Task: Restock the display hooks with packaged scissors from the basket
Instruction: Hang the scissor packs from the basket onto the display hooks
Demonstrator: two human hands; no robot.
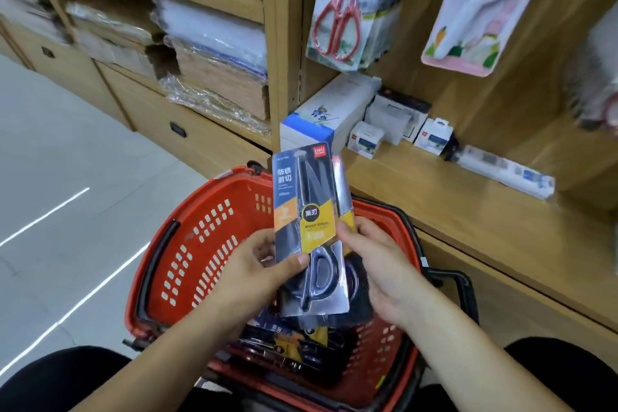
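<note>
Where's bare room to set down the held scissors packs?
Free: the ledge strip between the small boxes and its front edge, left of the long box; the floor left of the basket. Crowded: the ledge's back, and the basket bottom under more scissors packs.

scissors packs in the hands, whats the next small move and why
Probably slide the rear pack clear with the right hand, so the left hand holds the front pack alone to lift. The two packs overlap above the basket, one hand on each, well below the hanging red-handled scissors.
</note>
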